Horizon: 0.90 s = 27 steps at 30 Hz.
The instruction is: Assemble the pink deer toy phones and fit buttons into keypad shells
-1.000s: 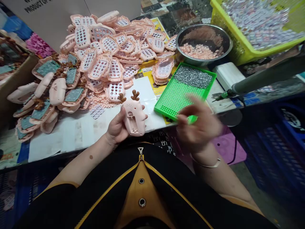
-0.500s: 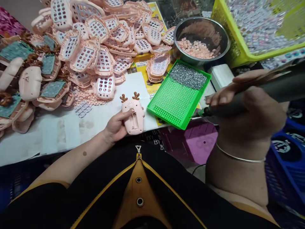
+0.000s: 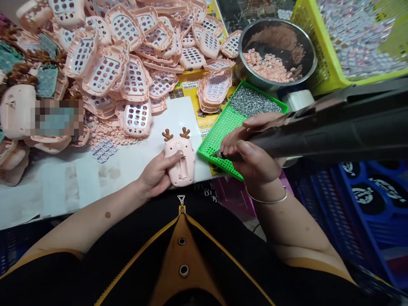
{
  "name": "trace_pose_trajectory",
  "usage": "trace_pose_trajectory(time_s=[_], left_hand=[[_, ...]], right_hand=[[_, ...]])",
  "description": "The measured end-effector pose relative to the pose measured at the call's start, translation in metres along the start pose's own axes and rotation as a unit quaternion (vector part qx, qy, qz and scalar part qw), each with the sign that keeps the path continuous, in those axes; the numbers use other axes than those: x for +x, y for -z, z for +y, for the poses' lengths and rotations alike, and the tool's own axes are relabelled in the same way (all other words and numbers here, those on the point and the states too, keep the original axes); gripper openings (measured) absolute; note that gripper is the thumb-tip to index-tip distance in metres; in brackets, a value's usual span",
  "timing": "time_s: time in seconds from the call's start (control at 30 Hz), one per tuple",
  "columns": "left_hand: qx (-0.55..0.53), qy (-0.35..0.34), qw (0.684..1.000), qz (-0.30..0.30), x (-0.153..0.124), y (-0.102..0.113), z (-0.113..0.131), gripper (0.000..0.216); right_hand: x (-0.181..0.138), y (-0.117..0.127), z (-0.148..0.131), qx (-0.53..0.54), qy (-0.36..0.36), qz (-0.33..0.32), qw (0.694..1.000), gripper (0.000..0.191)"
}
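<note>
My left hand [image 3: 157,175] grips a pink toy phone [image 3: 180,172] with brown antlers, its back facing up. The thumb lies on the back, beside the uncovered battery slot, and screw holes show near the corners. In my right hand [image 3: 255,153] is a dark electric screwdriver [image 3: 334,127], fingers wrapped round its front end. Its tip points left, over the near part of a green perforated tray [image 3: 219,135]. Small metal screws [image 3: 251,101] fill the far end of that tray. Whether the tip carries a screw is too small to tell.
Pink phone shells [image 3: 105,72] are heaped at the back left, near shells with green circuit boards [image 3: 47,80]. A steel bowl [image 3: 245,70] of small pink parts stands behind the tray. A yellow basket [image 3: 338,72] is at back right; blue crates [image 3: 331,204] stand below right.
My right hand has brought the screwdriver leftward from the right side, over the green tray and closer to the toy phone. My left hand holds the phone nearly still.
</note>
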<state>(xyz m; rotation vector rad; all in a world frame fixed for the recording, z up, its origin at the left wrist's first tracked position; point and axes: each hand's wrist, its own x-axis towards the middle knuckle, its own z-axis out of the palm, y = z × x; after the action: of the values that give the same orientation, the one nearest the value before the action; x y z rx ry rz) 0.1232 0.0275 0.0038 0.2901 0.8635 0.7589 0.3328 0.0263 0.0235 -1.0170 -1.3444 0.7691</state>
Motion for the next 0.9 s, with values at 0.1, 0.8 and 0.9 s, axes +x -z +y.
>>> trace_pose_trajectory(time_s=[0.1,0.8,0.9], left_hand=[[0.006,0.008,1.0,-0.001,0.0,0.0,0.001,0.048],[0.027,0.023,0.999,-0.02,-0.008,-0.001,-0.005,0.031],[0.031,0.021,0.999,-0.011,-0.011,-0.003,-0.006,0.032]], right_hand=[[0.0,-0.001,0.002,0.013,0.005,0.01,1.0,0.037],[0.001,-0.013,-0.057,0.03,0.099,-0.03,0.994,0.015],[-0.003,-0.017,-0.042,0.042,0.093,-0.055,0.993,0.019]])
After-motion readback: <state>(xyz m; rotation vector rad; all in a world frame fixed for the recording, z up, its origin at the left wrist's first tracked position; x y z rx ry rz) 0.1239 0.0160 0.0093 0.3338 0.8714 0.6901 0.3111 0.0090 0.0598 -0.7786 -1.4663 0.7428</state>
